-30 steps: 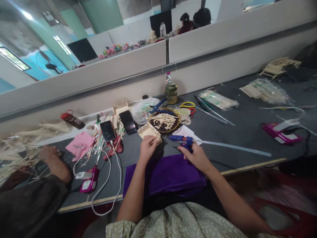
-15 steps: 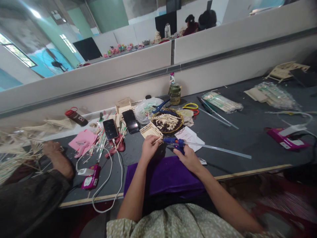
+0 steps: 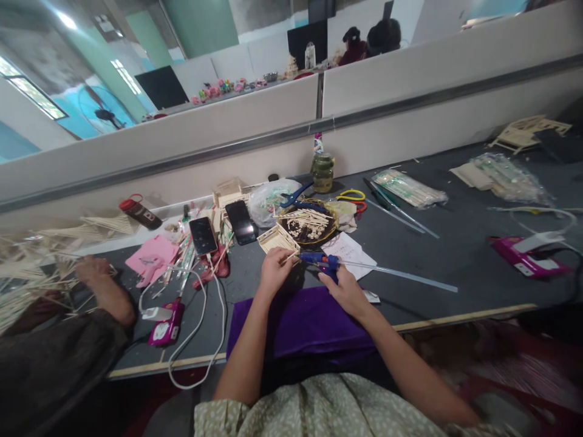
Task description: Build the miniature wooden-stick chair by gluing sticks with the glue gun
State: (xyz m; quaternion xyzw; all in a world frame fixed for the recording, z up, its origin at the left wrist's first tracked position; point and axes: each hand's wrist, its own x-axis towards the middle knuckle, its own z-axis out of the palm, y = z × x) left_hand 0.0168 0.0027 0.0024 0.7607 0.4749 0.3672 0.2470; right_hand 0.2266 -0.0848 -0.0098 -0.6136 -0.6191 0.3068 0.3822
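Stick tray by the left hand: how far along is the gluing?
Done: the small stick tray has a slatted floor and low walls. In hand: the left hand pinches a thin stick at the tray's near edge, and the right hand grips the blue glue gun, nozzle toward it. Left: loose sticks fill the dark bowl; no glue bead is discernible.

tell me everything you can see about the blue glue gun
The glue gun is blue, plastic by its look, lying nearly level above the dark table with its nozzle toward the small stick box. A long clear glue stick juts from its back, to the right. The right hand is wrapped around its grip, hiding the trigger. Its nozzle tip sits close to the left hand, which pinches a thin stick by the box.
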